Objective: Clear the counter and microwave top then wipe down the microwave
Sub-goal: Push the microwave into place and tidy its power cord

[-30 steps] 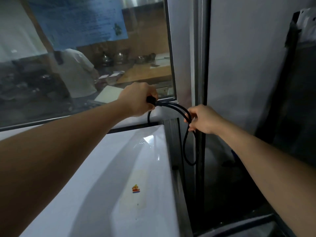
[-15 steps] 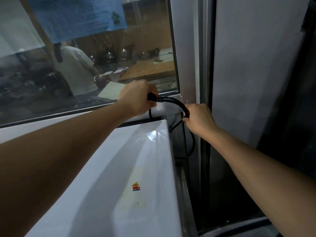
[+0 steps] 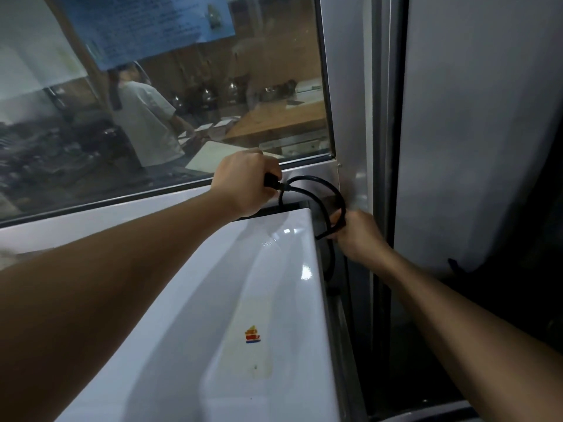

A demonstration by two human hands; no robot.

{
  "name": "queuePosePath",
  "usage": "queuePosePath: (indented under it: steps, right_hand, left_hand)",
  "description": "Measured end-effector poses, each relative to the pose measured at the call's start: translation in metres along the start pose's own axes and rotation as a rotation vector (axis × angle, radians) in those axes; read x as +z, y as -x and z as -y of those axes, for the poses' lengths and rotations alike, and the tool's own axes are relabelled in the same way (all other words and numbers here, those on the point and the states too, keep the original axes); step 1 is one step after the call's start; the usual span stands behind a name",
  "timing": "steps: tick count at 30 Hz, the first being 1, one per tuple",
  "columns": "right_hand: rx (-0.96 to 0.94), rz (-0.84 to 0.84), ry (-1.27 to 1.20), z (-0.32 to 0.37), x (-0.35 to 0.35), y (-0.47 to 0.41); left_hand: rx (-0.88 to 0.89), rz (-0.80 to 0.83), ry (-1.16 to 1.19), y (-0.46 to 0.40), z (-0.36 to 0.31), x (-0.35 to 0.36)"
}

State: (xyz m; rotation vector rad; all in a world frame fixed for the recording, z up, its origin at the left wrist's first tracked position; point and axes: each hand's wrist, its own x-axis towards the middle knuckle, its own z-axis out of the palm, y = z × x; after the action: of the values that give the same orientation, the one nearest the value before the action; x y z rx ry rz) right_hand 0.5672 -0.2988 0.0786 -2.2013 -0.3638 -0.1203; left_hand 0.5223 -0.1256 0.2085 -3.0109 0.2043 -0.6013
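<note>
The white microwave point(image 3: 231, 315) fills the lower middle of the head view, its glossy top bearing a small coloured sticker point(image 3: 252, 335). A black power cord point(image 3: 316, 185) loops behind its back right corner. My left hand point(image 3: 243, 184) is closed around the cord's plug end above the back edge of the microwave. My right hand point(image 3: 356, 236) grips the cord's loop lower down, beside the microwave's right side. The cord's lower part drops out of sight into the dark gap there.
A glass window point(image 3: 182, 102) with a blue notice point(image 3: 146, 25) stands right behind the microwave; a person in a white top point(image 3: 146, 123) is seen through it. A metal frame post point(image 3: 356, 117) and a grey panel point(image 3: 472, 132) close off the right side.
My right hand has slid down along the cord, toward the gap beside the microwave. The loop is smaller and tighter. My left hand keeps its hold on the plug end.
</note>
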Motion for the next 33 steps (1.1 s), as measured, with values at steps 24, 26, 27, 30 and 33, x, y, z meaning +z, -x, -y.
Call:
queuePosePath:
  steps: [24,26,27,30,33]
  right_hand:
    - [0.152,0.125,-0.116,-0.019,0.018,0.007]
    - [0.127,0.070,-0.087,-0.016,0.009,0.007]
    - [0.104,0.029,-0.084,-0.013,0.005,0.008]
    - [0.054,-0.070,-0.144,-0.009,0.000,0.007]
    - [0.142,-0.045,-0.188,-0.012,0.008,0.004]
  left_hand:
    - [-0.092,0.003,0.048,0.013,0.026,0.025]
    - [-0.088,-0.003,0.047,0.012,0.025,0.024]
    - [-0.085,-0.006,0.050,0.012,0.025,0.023]
    - [-0.080,-0.013,0.059,0.011,0.024,0.023]
    - [-0.079,-0.019,0.069,0.012,0.025,0.024]
